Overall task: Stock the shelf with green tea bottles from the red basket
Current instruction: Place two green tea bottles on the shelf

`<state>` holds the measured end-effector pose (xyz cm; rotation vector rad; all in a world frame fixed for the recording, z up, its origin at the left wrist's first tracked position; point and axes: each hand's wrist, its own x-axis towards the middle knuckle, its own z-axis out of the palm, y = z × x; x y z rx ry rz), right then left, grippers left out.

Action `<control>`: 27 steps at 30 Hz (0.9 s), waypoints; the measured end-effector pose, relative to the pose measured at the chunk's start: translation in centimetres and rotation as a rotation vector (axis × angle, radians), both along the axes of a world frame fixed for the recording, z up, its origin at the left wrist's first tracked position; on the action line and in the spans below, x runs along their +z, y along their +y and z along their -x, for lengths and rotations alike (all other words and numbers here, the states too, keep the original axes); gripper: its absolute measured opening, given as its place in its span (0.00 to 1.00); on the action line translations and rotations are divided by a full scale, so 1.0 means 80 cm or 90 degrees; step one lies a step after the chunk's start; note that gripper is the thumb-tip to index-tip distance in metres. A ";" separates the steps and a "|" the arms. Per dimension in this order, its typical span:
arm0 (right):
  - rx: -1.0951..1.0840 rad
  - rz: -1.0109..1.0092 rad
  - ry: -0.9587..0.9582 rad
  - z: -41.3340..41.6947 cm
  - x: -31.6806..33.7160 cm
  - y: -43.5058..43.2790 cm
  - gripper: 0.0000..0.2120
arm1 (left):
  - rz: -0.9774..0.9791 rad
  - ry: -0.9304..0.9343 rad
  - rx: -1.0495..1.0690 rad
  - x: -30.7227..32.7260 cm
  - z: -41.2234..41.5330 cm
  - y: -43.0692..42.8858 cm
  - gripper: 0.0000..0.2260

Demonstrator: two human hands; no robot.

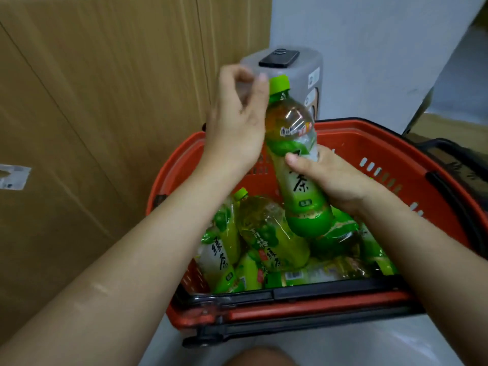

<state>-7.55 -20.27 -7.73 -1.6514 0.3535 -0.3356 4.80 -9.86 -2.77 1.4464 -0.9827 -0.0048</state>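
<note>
Cardboard backdrop [105,101] | red basket [369,138] | green-capped amber tea bottle [290,122] | right fingers [297,160] clamp it | left fingers [260,84] unclear

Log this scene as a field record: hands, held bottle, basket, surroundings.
held item: green tea bottle, green cap up, tilted, lifted above the basket
right hand: grips the bottle's lower half, thumb across the label
left hand: beside the bottle's neck, fingers curled; grip unclear from blur
red basket: black handles folded down
other bottles: lying piled in the basket
surroundings: cardboard boxes to the left
</note>
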 end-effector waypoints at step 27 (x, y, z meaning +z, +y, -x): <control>0.209 -0.365 0.131 -0.018 -0.043 0.031 0.41 | -0.724 -0.584 -0.197 0.042 -0.086 0.101 0.34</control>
